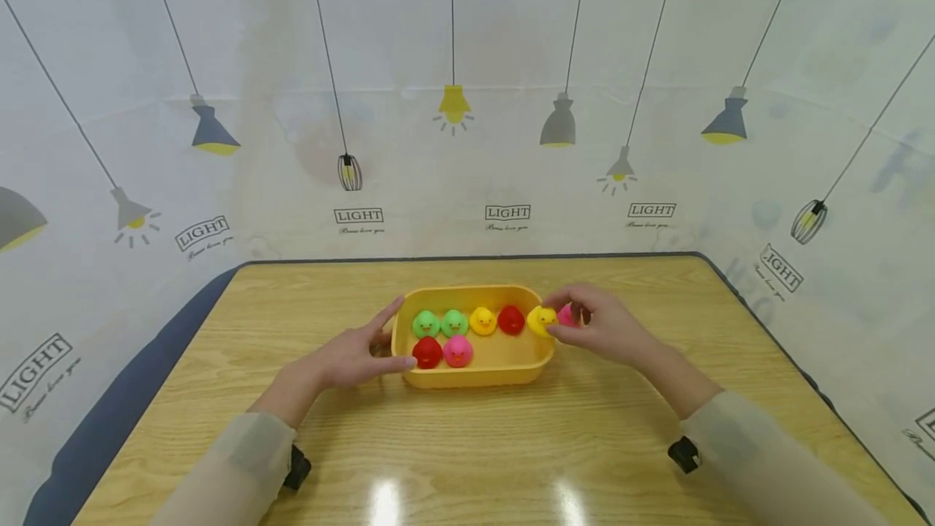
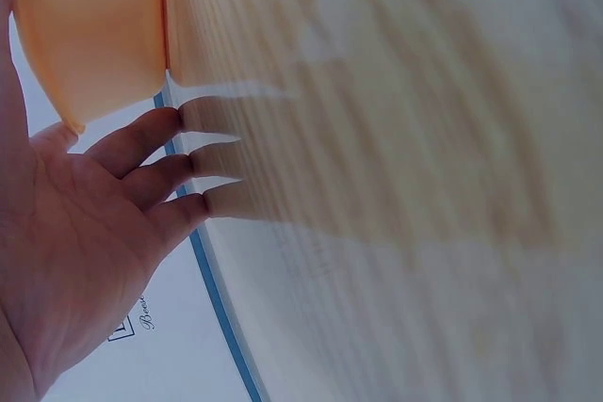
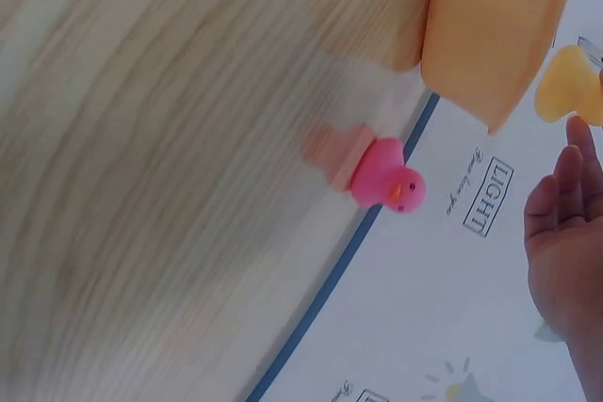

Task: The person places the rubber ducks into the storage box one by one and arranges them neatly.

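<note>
A yellow oblong plastic basket [image 1: 478,377] stands on the table. My left hand [image 1: 354,355] spans its left end, thumb and index finger stretched along the rim; in the left wrist view its other fingers [image 2: 146,143] reach to the tabletop. My right hand [image 1: 602,327] pinches a yellow rubber duck [image 1: 540,321] over the basket's right end. Inside lie two green ducks [image 1: 441,324], another yellow duck [image 1: 483,321], two red ducks [image 1: 510,320] and a pink duck [image 1: 458,351]. Another pink duck [image 3: 384,176] sits on the table right of the basket, partly hidden by my right hand in the head view.
The wooden table [image 1: 467,445] has a dark blue edge. Behind it hangs a pale cloth [image 1: 409,128] printed with lamps. Dark bands [image 1: 297,467] show at both sleeves.
</note>
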